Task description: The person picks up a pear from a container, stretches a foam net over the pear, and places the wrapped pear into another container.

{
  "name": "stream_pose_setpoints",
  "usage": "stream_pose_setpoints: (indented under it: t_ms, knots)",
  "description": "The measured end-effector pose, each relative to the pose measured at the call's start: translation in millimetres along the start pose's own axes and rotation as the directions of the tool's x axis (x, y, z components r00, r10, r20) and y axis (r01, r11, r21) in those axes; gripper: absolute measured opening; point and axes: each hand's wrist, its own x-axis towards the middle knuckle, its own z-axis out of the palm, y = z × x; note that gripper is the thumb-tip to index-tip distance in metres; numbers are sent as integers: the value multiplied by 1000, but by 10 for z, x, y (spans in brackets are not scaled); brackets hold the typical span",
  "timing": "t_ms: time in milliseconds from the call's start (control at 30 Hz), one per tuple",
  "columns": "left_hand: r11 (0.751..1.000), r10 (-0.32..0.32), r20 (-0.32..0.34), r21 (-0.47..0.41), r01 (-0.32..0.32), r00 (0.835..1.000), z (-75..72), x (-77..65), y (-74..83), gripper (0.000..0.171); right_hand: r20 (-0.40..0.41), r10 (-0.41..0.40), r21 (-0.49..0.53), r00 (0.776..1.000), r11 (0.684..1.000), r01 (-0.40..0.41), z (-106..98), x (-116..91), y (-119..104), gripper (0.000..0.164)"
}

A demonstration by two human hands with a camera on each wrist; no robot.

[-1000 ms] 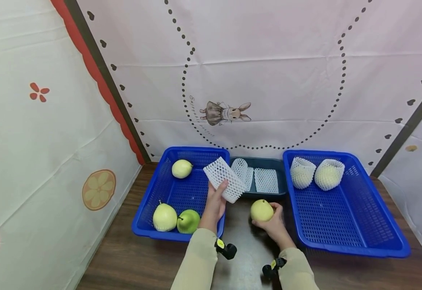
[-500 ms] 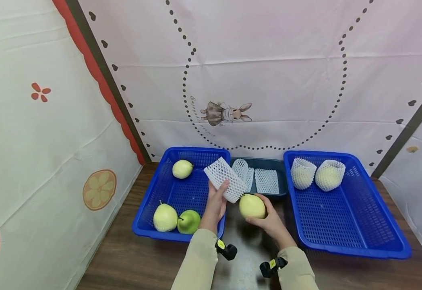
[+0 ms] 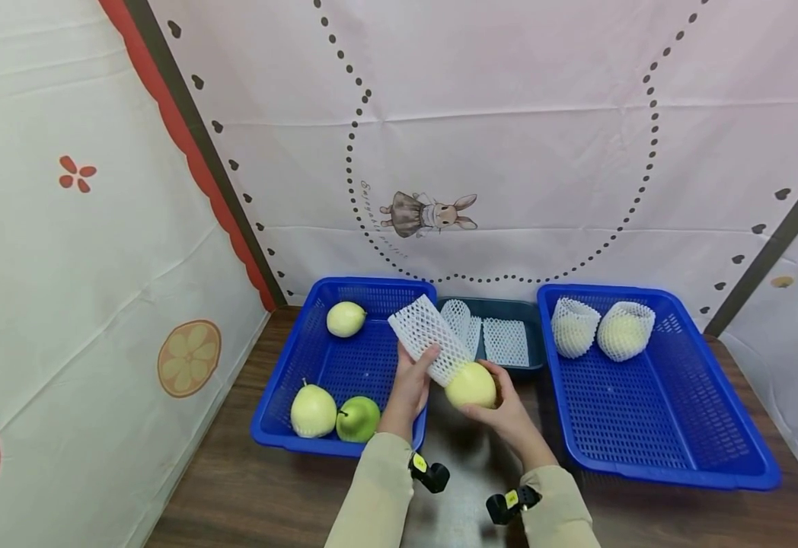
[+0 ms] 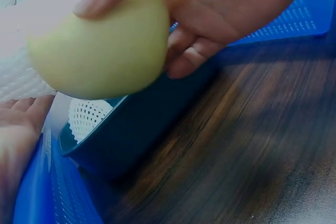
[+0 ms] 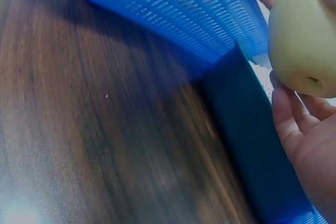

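My left hand (image 3: 409,390) holds a white foam net sleeve (image 3: 426,332) between thumb and fingers, its lower end slanting right. My right hand (image 3: 509,417) grips a pale yellow-green pear (image 3: 474,387) with thumb and fingers around its side. The pear's upper left part is right at the sleeve's lower mouth, overlapping it in the head view. In the left wrist view the pear (image 4: 105,51) covers much of the sleeve. The right wrist view shows the blossom end of the pear (image 5: 304,40) facing back, with fingertips under it.
The left blue basket (image 3: 262,426) has three pears, one greener (image 3: 358,418). A dark green tray (image 3: 536,358) with more foam sleeves (image 3: 505,341) stands behind the hands. The right blue basket (image 3: 652,472) contains two sleeved pears (image 3: 624,332). A printed cloth (image 3: 509,167) hangs behind.
My right hand has carried the pear leftward to the mouth of the foam sleeve, tilting its stem end toward it. The left hand has stayed nearly still with the sleeve.
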Motion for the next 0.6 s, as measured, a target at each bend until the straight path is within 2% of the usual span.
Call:
stream_pose_setpoints:
  t_ms: [233,367,433,533,600]
  knots:
    - [998,41,6,55,-41,999,17,19,-26,69,-40,58,36,997,998,-57,67,-4,-124,74]
    - [994,36,29,98,-38,999,34,6,-12,73,-64,104,95,993,991,-98,106,13,-158,71]
    - [991,33,45,131,-38,998,36,1,-9,76,-67,111,164,992,982,-99,124,27,-155,69]
    - [981,26,71,190,-40,997,45,-7,-4,81,-41,105,314,994,945,-87,137,36,-153,65]
    - [968,13,86,248,-34,996,51,-15,4,83,19,90,444,996,891,-89,135,37,-156,61]
